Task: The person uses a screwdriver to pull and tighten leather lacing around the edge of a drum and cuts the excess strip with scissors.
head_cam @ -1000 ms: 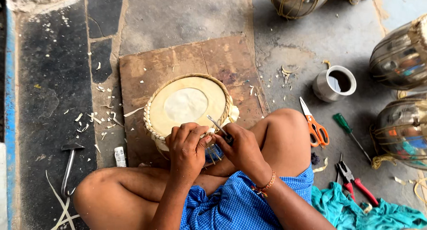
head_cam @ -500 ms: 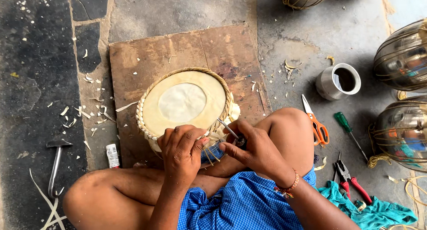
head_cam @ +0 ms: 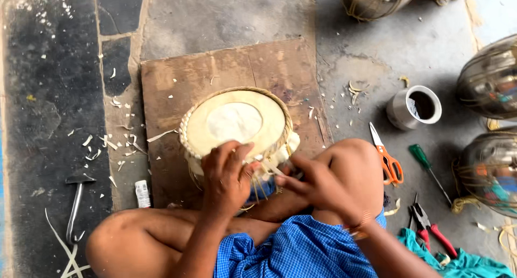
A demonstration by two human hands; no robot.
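Note:
A small drum (head_cam: 237,124) with a pale skin head and a braided rim stands on a wooden board (head_cam: 177,89) between my knees. My left hand (head_cam: 226,176) presses its fingers on the near rim of the drum. My right hand (head_cam: 315,184) sits just right of the rim and pinches a pale lacing strap (head_cam: 269,167) that runs from the drum's edge. Thin strips hang below the rim between my two hands.
Orange-handled scissors (head_cam: 388,159), a green screwdriver (head_cam: 428,170) and red pliers (head_cam: 428,227) lie right of my knee. A small cup (head_cam: 414,107) stands beyond them. Metal drum shells (head_cam: 487,79) ring the right side. A hammer (head_cam: 75,205) and shavings lie left.
The view has shifted, so the drum sits further right in the picture. My right hand has moved right, away from the rim, drawing the strap out. My left hand stays on the rim.

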